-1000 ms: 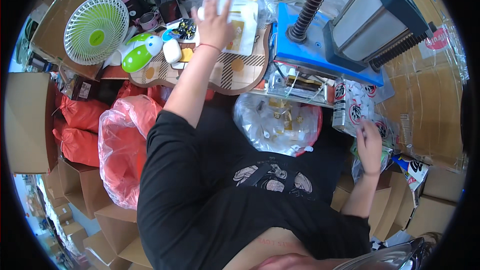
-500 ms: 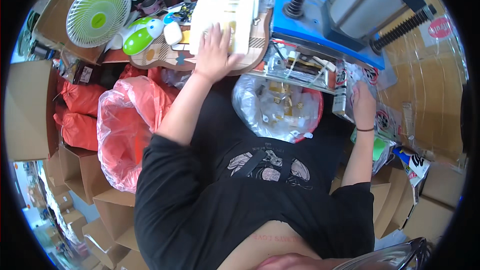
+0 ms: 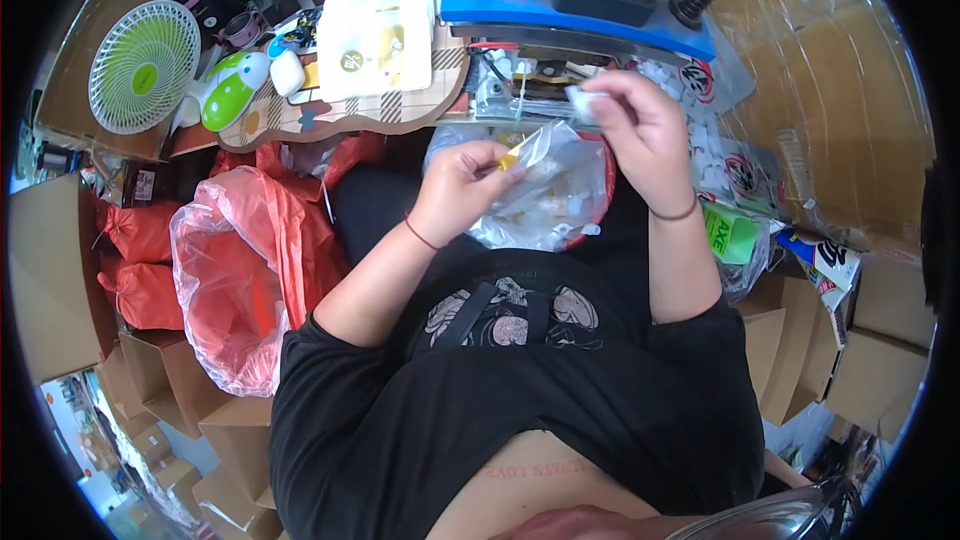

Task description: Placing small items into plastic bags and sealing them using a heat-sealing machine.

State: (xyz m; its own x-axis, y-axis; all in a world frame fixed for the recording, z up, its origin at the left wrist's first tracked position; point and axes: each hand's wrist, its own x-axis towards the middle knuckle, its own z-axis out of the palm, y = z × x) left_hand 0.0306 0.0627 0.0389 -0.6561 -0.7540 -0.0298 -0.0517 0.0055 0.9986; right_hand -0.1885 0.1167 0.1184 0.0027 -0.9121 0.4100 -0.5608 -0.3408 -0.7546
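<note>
My left hand pinches a flat clear plastic pouch with a gold patch by its thumb. Facing it, my right hand is closed on a small white plastic piece, whose exact kind I cannot make out. A gap separates the piece from the pouch. Below both hands stands a red-rimmed basin lined with a clear bag, with several clear and gold pouches inside. A stack of similar flat pouches lies on the wooden board at the far left.
A blue press with black springs stands at the far right. The green and white fan sits at the far left. A red bag-lined bin is left of my lap, cardboard boxes behind it. Small white parts lie at the right.
My left hand has come off the stack toward the basin, now with a pouch. My right hand has risen leftward from the white parts with a small white piece. The view has shifted.
</note>
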